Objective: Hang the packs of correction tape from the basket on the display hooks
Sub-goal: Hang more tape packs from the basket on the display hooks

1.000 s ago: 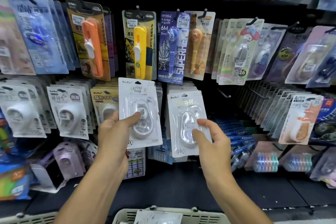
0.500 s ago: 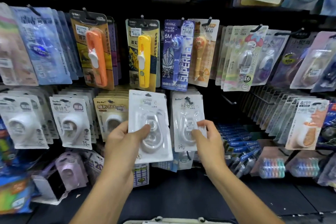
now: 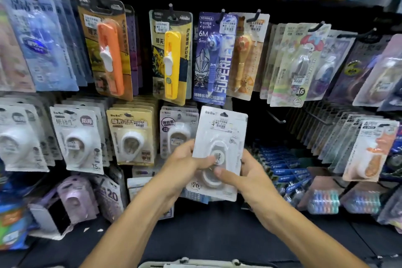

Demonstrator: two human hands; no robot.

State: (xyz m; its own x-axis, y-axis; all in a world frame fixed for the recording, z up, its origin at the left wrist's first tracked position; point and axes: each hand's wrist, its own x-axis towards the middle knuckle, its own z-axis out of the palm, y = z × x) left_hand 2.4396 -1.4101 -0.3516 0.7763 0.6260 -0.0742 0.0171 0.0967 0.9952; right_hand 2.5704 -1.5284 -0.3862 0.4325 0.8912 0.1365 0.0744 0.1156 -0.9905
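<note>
I am facing a dark display wall (image 3: 250, 115) crowded with hanging blister packs, and both my hands are meeting in front of its lower row. My left hand (image 3: 182, 165) is curling around the left edge of the white correction tape packs (image 3: 219, 137), its thumb pressing on the clear blister from the front while the other fingers are wrapping behind the card. My right hand (image 3: 250, 176) is gripping the lower right part of the same packs, its thumb (image 3: 226, 175) lying across the blister and the remaining fingers hidden behind the card; there seem to be two cards stacked, one peeking out below, though I cannot tell for sure. The packs are standing nearly upright, tilting slightly right, just in front of a hanging white pack with a purple label (image 3: 178, 130). Right of the packs a bare metal hook (image 3: 276, 117) is sticking out over a dark gap, with more angled packs fanning beyond it. Above, an orange pen-style pack (image 3: 108, 56), a yellow one (image 3: 171, 59) and a purple pack (image 3: 214, 59) are hanging. At the bottom edge the basket rim (image 3: 195, 263) is just showing below my forearms.
</note>
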